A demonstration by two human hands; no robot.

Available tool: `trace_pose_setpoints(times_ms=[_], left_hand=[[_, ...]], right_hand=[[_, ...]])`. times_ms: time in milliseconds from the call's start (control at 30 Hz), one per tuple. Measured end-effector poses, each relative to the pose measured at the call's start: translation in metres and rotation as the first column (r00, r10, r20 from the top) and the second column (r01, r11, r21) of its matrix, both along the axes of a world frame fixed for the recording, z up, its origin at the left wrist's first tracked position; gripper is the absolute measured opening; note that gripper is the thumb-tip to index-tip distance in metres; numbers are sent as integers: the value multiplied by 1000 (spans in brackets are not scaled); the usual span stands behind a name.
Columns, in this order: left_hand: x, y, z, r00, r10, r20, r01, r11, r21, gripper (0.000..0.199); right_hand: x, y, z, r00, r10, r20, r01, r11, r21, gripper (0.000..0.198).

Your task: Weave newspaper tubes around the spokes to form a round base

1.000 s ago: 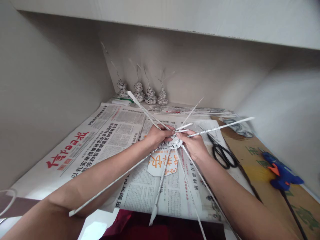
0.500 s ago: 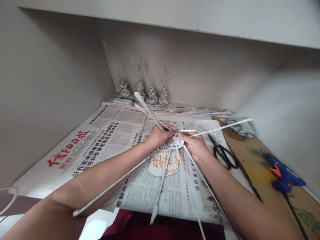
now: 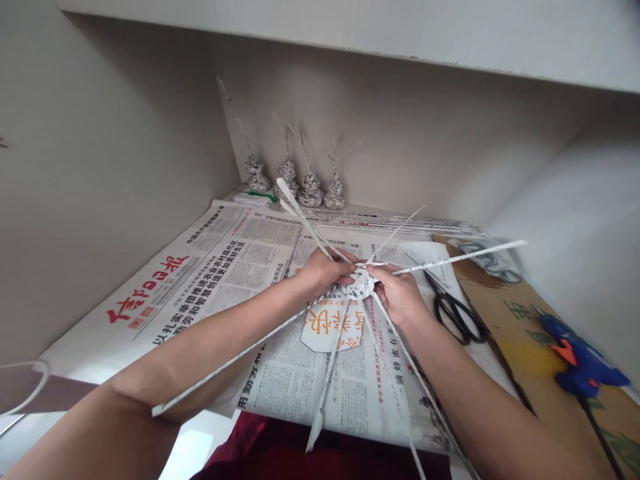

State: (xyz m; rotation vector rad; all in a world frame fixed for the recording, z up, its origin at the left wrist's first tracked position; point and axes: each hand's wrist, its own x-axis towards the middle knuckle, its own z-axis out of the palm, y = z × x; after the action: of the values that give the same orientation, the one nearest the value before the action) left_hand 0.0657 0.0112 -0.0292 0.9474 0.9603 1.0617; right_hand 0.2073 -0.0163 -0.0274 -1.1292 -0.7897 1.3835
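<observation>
Between my two hands is a small round woven paper base (image 3: 359,285), made of rolled newsprint strips. Long paper strips (image 3: 327,390) radiate from it toward me, to the sides and to the back. My left hand (image 3: 330,270) is closed on the base's left edge, thumb on top, near two strips that slant up to the back left. The right hand (image 3: 397,287) pinches the base's upper right edge, beside a strip (image 3: 465,257) that points out to the right. Under the base lies a white card (image 3: 330,333) with orange characters.
Newspaper sheets (image 3: 210,273) cover the table. Several small woven paper gourds (image 3: 310,190) stand along the back wall, with thin paper sticks (image 3: 400,222) before them. Black-handled scissors (image 3: 457,317), cardboard (image 3: 505,340) and a blue glue gun (image 3: 575,360) lie at right. A shelf (image 3: 350,33) overhangs.
A strip that lay short and nearly flat above the base now points up and to the back right. Both hands stay on the base; the whole view has shifted slightly.
</observation>
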Motion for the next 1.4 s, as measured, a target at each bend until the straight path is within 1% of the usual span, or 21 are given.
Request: trace_pose_setpoints(times_ms=[100,167,233,400,533,600,700,767,833,900,1000,1100,1200,1300,1367,1400], left_hand=[[-2,1,3,998,-35,42,38,996,-76,16],[-3,2,4,997,-59,46,63,994,-85,14],[-3,2,2,998,-56,33,59,996,-73,14],[1,0,-3,996,28,-89,-33,998,-61,10],[4,-2,0,972,91,-216,-95,995,-7,5],[4,-2,1,967,96,-236,-96,995,13,5],[3,-1,0,981,80,-178,-81,997,-3,7],[3,1,-1,989,65,-135,-71,997,-43,8],[2,2,-1,991,64,-116,-75,993,-88,12],[1,2,1,991,79,-109,-90,990,-107,17],[0,1,4,991,95,-94,-103,992,-79,21],[1,0,4,991,103,-87,-107,993,-44,22],[2,-1,2,990,119,-81,-122,992,-26,24],[-1,0,5,996,72,-55,-75,996,-51,21],[-7,2,9,999,-23,-22,21,996,-84,15],[-12,4,12,995,-95,2,95,992,-87,14]], right_hand=[[1,0,0,1000,9,4,-9,1000,10,22],[1,1,-1,1000,7,17,-7,1000,20,24],[1,1,-4,999,20,30,-21,999,32,27],[0,0,-9,995,57,76,-62,996,62,32],[-1,-2,-13,983,44,178,-70,987,144,26],[-1,-3,-15,976,34,214,-73,981,178,23],[0,-2,-16,974,18,226,-60,982,177,24],[0,-1,-16,976,9,220,-47,984,170,26],[0,0,-15,978,5,211,-40,986,162,26],[0,0,-14,978,17,209,-48,988,146,26],[0,0,-15,974,31,223,-68,984,163,25],[2,1,-19,960,-10,280,-50,977,208,25],[2,3,-23,945,-41,325,-27,979,202,22],[2,3,-21,954,-38,297,-11,987,163,19],[3,3,-18,959,-47,278,5,989,147,20],[4,3,-16,960,-54,273,15,990,142,20]])
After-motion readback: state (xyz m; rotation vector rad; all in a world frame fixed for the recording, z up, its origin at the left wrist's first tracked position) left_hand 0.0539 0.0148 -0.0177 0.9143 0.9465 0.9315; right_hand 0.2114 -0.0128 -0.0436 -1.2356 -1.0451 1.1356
